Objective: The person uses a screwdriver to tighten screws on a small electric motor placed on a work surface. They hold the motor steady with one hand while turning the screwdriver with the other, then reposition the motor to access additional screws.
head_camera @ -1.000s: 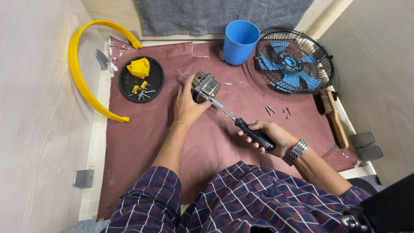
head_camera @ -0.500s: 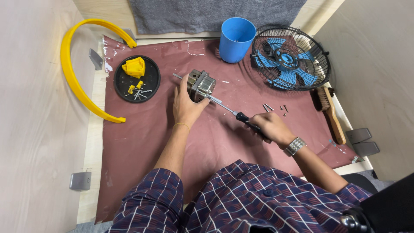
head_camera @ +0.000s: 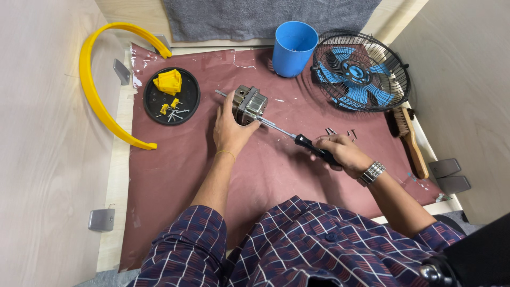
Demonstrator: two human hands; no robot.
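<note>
My left hand [head_camera: 231, 131] grips a small metal fan motor [head_camera: 249, 103] that rests on the reddish-brown mat [head_camera: 175, 165]; a thin shaft sticks out of the motor's far left side. My right hand [head_camera: 342, 153] holds the black handle of a screwdriver [head_camera: 297, 138]. The screwdriver's steel shank runs up and left, and its tip touches the motor's right side. A metal watch sits on my right wrist.
A black round tray [head_camera: 187, 104] with yellow plastic parts and screws lies left of the motor. A yellow curved ring [head_camera: 94, 101] lies at the far left. A blue cup [head_camera: 294, 48], a caged blue fan [head_camera: 361, 72], loose screws [head_camera: 340, 133] and a wooden brush [head_camera: 410, 139] stand at the right.
The view has shifted slightly. My right hand has moved up and left with the screwdriver, closer to the motor. My left hand stays on the motor.
</note>
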